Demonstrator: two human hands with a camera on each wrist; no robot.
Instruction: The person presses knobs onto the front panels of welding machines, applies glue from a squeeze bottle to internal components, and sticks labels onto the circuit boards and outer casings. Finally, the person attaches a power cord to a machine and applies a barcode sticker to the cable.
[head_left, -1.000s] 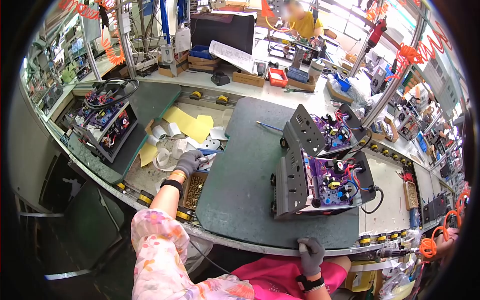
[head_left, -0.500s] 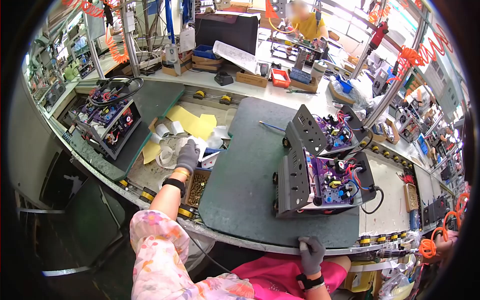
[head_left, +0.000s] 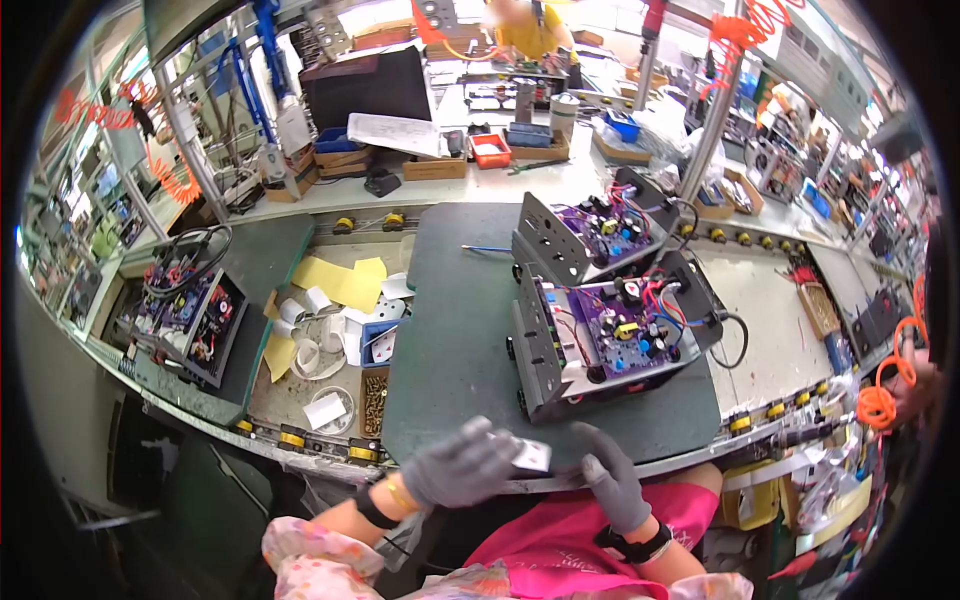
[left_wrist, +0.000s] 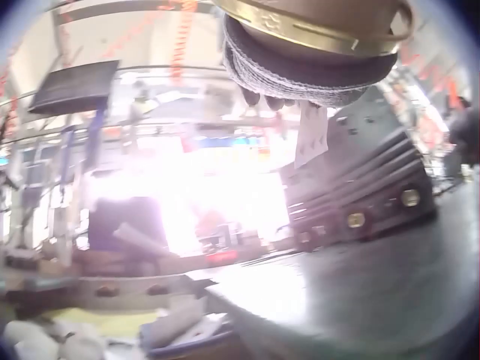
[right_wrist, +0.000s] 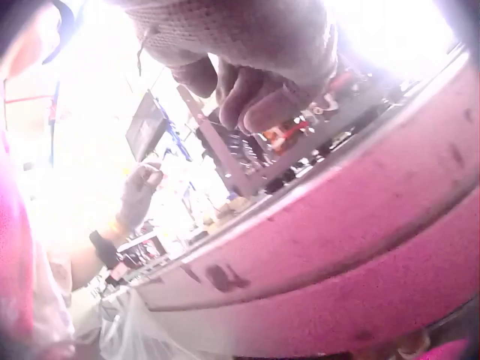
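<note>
My gloved left hand (head_left: 465,467) is over the front edge of the green work mat (head_left: 450,350), pinching a small white card or label (head_left: 532,456). In the left wrist view, the white piece (left_wrist: 311,136) hangs below the fingertips and bears several small dark marks. Close by to the right, my gloved right hand (head_left: 615,485) holds nothing, its fingers loosely extended toward the left hand. Beyond both hands, two grey-cased units with purple circuit boards stand on the mat, the nearer unit (head_left: 610,340) in front of the farther unit (head_left: 590,230).
Left of the mat lie a box of brass screws (head_left: 374,402), a blue tray (head_left: 378,342), yellow paper (head_left: 340,284) and rolls of white labels. Another unit (head_left: 185,315) stands at the far left. A blue pen (head_left: 487,249) rests on the mat. A person (head_left: 530,30) sits opposite.
My left hand has come from the labels and blue tray to the mat's front edge, carrying the white piece. My right hand has opened out off the edge. The head view has shifted.
</note>
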